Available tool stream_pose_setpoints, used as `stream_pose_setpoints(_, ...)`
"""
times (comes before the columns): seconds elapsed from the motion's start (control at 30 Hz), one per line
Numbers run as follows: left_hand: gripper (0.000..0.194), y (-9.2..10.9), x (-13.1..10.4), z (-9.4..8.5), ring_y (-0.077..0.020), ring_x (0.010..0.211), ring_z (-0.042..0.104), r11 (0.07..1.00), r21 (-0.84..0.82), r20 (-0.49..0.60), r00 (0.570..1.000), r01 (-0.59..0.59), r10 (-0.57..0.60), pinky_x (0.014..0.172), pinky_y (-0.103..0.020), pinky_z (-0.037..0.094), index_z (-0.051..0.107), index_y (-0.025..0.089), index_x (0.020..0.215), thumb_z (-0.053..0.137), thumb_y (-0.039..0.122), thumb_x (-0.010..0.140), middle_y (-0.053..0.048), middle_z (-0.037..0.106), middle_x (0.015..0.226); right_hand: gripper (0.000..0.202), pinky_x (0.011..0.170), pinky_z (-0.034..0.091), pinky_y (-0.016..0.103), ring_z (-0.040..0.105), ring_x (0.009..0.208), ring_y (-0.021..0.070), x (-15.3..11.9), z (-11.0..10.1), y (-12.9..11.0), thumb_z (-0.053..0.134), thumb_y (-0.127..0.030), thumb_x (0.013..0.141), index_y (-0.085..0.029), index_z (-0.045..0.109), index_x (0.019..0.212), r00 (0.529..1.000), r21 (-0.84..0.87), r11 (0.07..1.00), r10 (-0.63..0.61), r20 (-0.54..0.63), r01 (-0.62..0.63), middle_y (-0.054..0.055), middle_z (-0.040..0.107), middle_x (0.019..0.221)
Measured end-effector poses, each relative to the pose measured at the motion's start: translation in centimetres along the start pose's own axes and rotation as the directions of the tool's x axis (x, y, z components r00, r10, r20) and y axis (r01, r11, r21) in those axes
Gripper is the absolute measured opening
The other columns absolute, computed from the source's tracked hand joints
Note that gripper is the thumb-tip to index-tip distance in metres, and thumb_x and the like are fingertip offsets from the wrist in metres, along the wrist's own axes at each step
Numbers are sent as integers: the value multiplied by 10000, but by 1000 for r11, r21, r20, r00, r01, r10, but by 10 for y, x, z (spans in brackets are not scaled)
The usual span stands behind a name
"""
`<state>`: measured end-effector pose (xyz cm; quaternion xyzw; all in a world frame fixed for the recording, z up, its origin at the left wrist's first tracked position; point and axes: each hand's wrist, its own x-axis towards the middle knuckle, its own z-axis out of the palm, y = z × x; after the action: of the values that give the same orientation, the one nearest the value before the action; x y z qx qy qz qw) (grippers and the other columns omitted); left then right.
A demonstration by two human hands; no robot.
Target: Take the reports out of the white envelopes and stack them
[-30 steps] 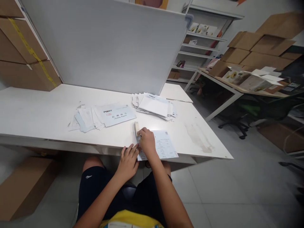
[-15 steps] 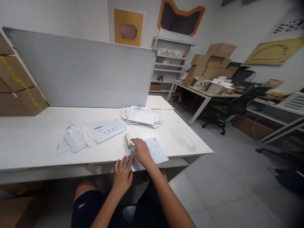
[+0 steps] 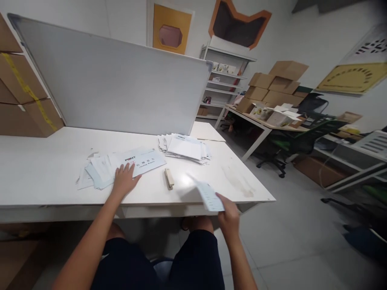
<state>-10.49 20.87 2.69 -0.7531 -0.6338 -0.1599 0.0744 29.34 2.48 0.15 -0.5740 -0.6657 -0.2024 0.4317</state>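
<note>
My left hand (image 3: 124,180) lies with fingers spread on the near edge of a fanned pile of printed papers (image 3: 148,160) at the left of the white table. At the table's front edge on the right, my right hand (image 3: 229,213) grips a printed sheet (image 3: 209,196), which is lifted, tilted and partly blurred. Between the hands a beige stapler (image 3: 169,178) rests on the table, touched by neither. Behind it sits a thicker stack of papers (image 3: 185,148).
A whiteboard (image 3: 115,80) stands along the back of the table (image 3: 39,165). Cardboard boxes (image 3: 27,96) are stacked at the left. At the right are another desk with boxes (image 3: 281,86) and an office chair (image 3: 302,141).
My left hand has moved left from the sheet onto the paper pile. My right hand has let go of the stapler and moved right, lifting the sheet off the table.
</note>
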Motion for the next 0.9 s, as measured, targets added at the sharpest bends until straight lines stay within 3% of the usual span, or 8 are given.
stream_pose_setpoints(0.13, 539, 0, -6, 5, -343, 1257, 471, 996, -37, -72, 994, -85, 83, 1052, -466, 348, 520, 115, 1339, 447, 431, 908, -161, 516, 1396, 508, 947, 448, 455, 569, 1125, 285, 52, 1, 3, 417, -102, 837, -173, 524, 1328, 924, -15, 993, 106, -367, -119, 146, 616, 1207)
stream_pose_setpoints(0.27, 601, -1, -7, 8, -392, 1321, 406, 1000, -26, -91, 996, 6, -8, 1081, -538, 304, 477, 105, 1380, 489, 457, 893, -179, 448, 1450, 550, 959, 416, 497, 492, 1208, 314, 126, 46, 11, 382, -88, 802, -163, 518, 1329, 892, -48, 989, 105, -440, -139, 178, 527, 1275)
stream_pose_setpoints(0.33, 537, -2, -8, 10, -376, 1323, 417, 999, -36, -93, 996, -4, 1, 1080, -529, 319, 495, 111, 1367, 453, 409, 922, -171, 490, 1418, 571, 964, 394, 500, 467, 1218, 319, 158, 83, 18, 385, -88, 776, -157, 513, 1328, 930, -69, 980, 154, -333, -187, 185, 504, 1277)
stream_pose_setpoints(0.4, 458, -3, -9, 12, -336, 1297, 465, 997, -57, -111, 992, -61, 54, 1070, -484, 358, 528, 113, 1336, 390, 326, 955, -159, 542, 1372, 569, 1001, 346, 492, 432, 1241, 310, 179, 123, 23, 364, -106, 794, -154, 486, 1348, 969, -125, 962, 235, -75, -243, 185, 490, 1305)
stream_pose_setpoints(0.53, 425, -3, -13, 13, -307, 1245, 528, 993, -73, -151, 985, -94, 83, 1035, -462, 415, 555, 110, 1305, 358, 279, 968, -162, 584, 1322, 513, 1044, 291, 477, 415, 1266, 308, 183, 189, 27, 328, -244, 875, -108, 482, 1346, 870, -188, 951, 303, 390, -247, 207, 502, 1344)
stream_pose_setpoints(0.63, 409, -2, -15, 12, -312, 1219, 550, 994, -81, -162, 985, -79, 65, 1009, -472, 442, 571, 127, 1284, 390, 300, 961, -151, 614, 1286, 640, 1102, 203, 515, 282, 1383, 332, 167, 212, 32, 307, -434, 901, -64, 387, 1417, 823, -187, 947, 320, 469, -262, 224, 354, 1488)
stream_pose_setpoints(0.73, 388, 0, -17, 9, -305, 1198, 566, 993, -92, -165, 985, -74, 58, 981, -470, 465, 585, 150, 1261, 399, 307, 959, -133, 649, 1232, 707, 1155, 69, 505, 115, 1459, 281, 155, 216, 39, 209, -512, 916, -98, 257, 1487, 828, -172, 952, 306, 470, -254, 149, 173, 1587)
stream_pose_setpoints(0.9, 402, 3, -18, 6, -262, 1160, 588, 993, -96, -133, 989, -73, 59, 989, -427, 462, 583, 142, 1258, 320, 263, 980, -140, 650, 1219, 697, 1155, 106, 499, 180, 1443, 286, 151, 210, 46, 161, -487, 922, -69, 313, 1459, 828, -128, 935, 352, 436, -331, 167, 241, 1563)
